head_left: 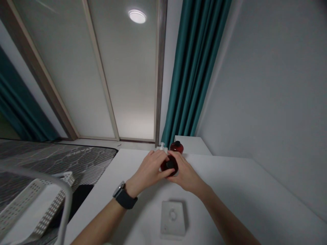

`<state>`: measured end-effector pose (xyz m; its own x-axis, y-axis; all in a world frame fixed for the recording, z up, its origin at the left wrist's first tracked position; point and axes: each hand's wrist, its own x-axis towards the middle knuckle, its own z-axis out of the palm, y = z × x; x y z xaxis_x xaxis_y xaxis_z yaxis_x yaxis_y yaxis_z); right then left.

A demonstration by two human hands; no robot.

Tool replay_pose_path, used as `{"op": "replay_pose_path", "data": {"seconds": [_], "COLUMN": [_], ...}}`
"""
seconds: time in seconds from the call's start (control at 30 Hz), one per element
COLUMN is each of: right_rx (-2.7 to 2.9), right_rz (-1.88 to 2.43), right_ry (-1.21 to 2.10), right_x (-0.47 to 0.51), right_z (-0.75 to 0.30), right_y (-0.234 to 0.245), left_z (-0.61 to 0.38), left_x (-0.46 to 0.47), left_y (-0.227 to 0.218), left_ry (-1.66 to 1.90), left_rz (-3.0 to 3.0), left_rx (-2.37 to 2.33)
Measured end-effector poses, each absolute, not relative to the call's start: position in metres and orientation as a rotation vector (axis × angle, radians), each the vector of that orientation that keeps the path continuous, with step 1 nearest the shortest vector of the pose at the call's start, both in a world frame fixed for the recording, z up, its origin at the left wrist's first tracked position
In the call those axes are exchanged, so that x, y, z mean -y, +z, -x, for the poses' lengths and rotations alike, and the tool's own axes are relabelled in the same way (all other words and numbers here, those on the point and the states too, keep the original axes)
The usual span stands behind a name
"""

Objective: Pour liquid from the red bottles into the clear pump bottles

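Between my two hands is a dark red bottle (165, 166) with a black cap, seen from above over the white table. My left hand (153, 165), with a watch on its wrist, wraps the bottle's left side, its thumb lying across the near side. Around the right side curl the fingers of my right hand (185, 172). Whether the bottle's base touches the table is hidden. Just beyond stands a second red bottle (176, 147) with a black top. Beside it, partly covered by my left hand, is a white pump bottle (162, 146).
A pale square box (173, 219) with a round mark lies on the white table (217, 190) nearer me. At left, a white perforated basket (38, 204) stands behind a curved grey bar (66, 200). Green curtains (191, 75) and sliding doors (133, 78) rise beyond.
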<state>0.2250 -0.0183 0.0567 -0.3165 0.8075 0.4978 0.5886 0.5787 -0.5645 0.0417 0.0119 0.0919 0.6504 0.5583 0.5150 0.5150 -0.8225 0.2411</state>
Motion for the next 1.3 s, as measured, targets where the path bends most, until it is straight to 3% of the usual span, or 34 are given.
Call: {"op": "replay_pose_path", "data": {"seconds": [0.4,0.87,1.3], "right_rx": [1.922,1.937,1.996], "right_rz": [1.169,1.264,1.122], "right_ry": [0.189,0.673,0.833], "right_x": [0.027,0.031,0.024], "right_z": [-0.216,-0.219,-0.244], "right_y": [0.060,0.057,0.062], "left_z": [-0.051,-0.041,-0.029], "left_x": [-0.005,-0.011,-0.027], "left_y": [0.084,0.073,0.082], "left_ry": [1.283,1.019,0.829], "left_rz": [-2.322,-2.265,-2.463], "left_rx": [-1.072,-1.013,-0.715]}}
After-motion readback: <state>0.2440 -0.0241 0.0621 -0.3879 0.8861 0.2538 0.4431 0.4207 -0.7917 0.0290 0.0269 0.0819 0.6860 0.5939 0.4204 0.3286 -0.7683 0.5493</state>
